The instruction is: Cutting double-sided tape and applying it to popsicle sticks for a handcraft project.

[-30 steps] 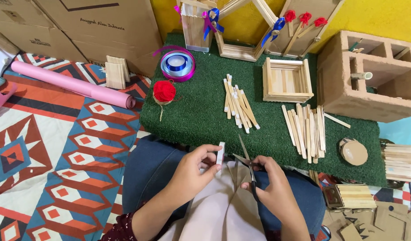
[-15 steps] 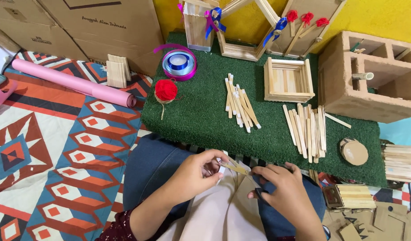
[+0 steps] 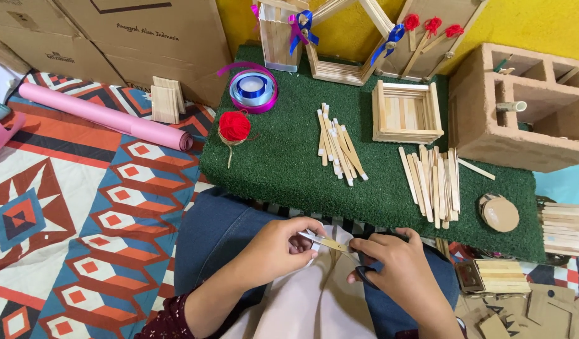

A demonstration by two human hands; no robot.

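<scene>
We see the left hand [image 3: 274, 245] curled nearly shut, thumb and fingertips pinching one end of a thin wooden stick [image 3: 324, 241] that lies almost level above the lap. The right hand [image 3: 396, 270] is clenched around a pair of scissors [image 3: 363, 274] — only the dark handle loop shows beneath the fingers, and the blades meet the stick at its right end, though we cannot tell how far apart they stand. Both hands sit at about 6 o'clock in the view, wrists coming up from the bottom edge, knuckles turned toward us, over blue denim and a pale cloth.

At 12 o'clock from the hands lies the green turf mat [image 3: 283, 169]. On it, a loose bundle of sticks [image 3: 337, 145] rests near the middle, a second, larger row of sticks [image 3: 432, 183] at 2 o'clock, and a square stick tray [image 3: 407, 113] behind that. A red yarn ball [image 3: 234, 126] sits at 11 o'clock near the mat's left edge, with a spool of blue and purple ribbon [image 3: 253, 90] just behind it. A round cardboard disc [image 3: 500, 213] lies at 3 o'clock. A pink paper roll [image 3: 104, 117] stretches across the patterned rug [image 3: 63, 226] at 10 o'clock — well apart from the hands. Nothing stands between the hands and the mat.
</scene>
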